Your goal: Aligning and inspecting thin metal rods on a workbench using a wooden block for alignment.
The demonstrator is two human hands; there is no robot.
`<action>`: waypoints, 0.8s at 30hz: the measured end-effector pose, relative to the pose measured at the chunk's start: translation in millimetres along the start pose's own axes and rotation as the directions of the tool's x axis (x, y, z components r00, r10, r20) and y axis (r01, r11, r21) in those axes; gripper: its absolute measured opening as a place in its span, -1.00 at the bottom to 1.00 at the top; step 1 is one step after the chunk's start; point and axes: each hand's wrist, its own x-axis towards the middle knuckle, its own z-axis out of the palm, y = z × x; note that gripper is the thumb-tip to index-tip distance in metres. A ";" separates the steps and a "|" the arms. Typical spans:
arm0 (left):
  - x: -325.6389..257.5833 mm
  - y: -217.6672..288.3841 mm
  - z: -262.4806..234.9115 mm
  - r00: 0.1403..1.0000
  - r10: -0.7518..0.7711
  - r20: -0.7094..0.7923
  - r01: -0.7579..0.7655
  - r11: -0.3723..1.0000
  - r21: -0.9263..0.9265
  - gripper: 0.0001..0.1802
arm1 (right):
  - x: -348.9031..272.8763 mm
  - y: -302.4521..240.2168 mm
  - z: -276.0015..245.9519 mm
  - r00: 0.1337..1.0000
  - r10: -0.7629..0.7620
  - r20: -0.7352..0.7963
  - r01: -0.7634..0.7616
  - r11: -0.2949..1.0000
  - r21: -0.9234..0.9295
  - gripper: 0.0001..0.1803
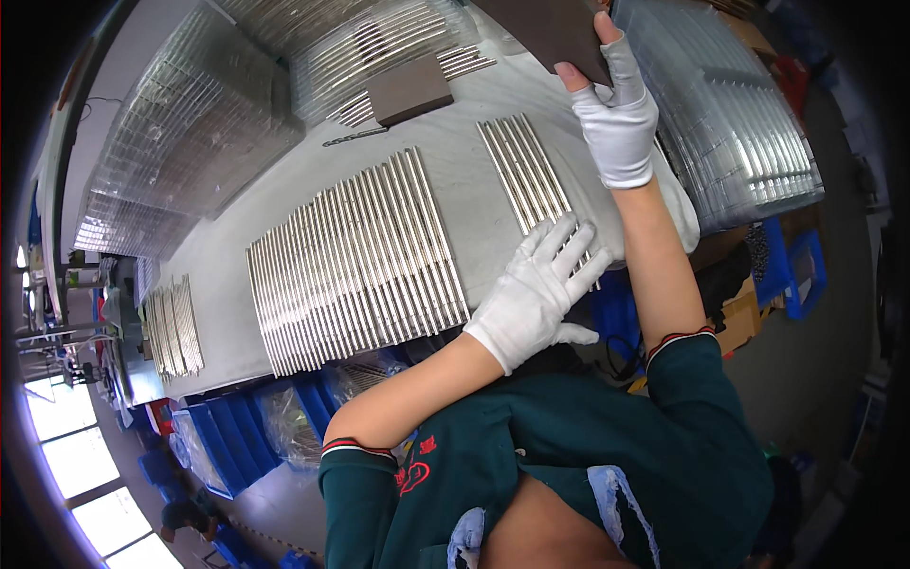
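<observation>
First, about containers: at left on the table (223, 313), covered with pale grey cloth, tall stacks of clear ribbed plastic trays (190, 142); at right, more transparent ribbed trays (720, 104), with contents hard to tell because of shine. At the back, clear plastic packing (318, 71) with silver rods showing. Below the near edge, blue plastic bins (227, 436), with a transparent plastic bag (289, 422) among them.

Next, edges and room: a wide row of shiny silver metal rods (355, 266), lower ends close to the near edge; then a strip of cloth for moving; then a narrow row of silver rods (521, 171). On this row's near ends, the white-gloved left hand (531, 299), palm down, fingers spread, grip released. Beyond, the right hand (616, 119), in white glove with bare thumb and fingertip, grip firmly grasping a flat dark-brown block (555, 33), cut by the upper border. Another brown block (409, 90) lying near a dark spiral drill bit (355, 137).

On the dark green shirt (607, 417), red embroidered marking (414, 469).
</observation>
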 end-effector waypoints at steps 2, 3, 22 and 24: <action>-14.2 -1.8 -9.5 0.999 -0.026 0.028 0.025 1.000 0.019 0.16 | 1.1 -7.0 -3.6 0.979 -0.189 0.073 0.201 0.947 -0.249 -0.22; -19.2 -0.8 -14.7 0.997 -0.053 0.063 0.051 0.998 0.035 0.14 | 2.2 2.7 3.5 0.981 -0.181 0.073 0.194 0.946 -0.258 -0.22; -14.8 -4.1 -8.8 0.999 -0.034 0.006 0.034 0.999 0.017 0.05 | -4.0 -10.4 -0.6 0.996 0.059 0.063 -0.049 0.988 -0.144 -0.29; -7.4 -4.1 -5.6 0.999 -0.032 0.018 0.032 0.999 0.006 0.05 | -5.1 0.6 5.1 0.999 0.035 0.002 -0.035 0.998 0.053 -0.26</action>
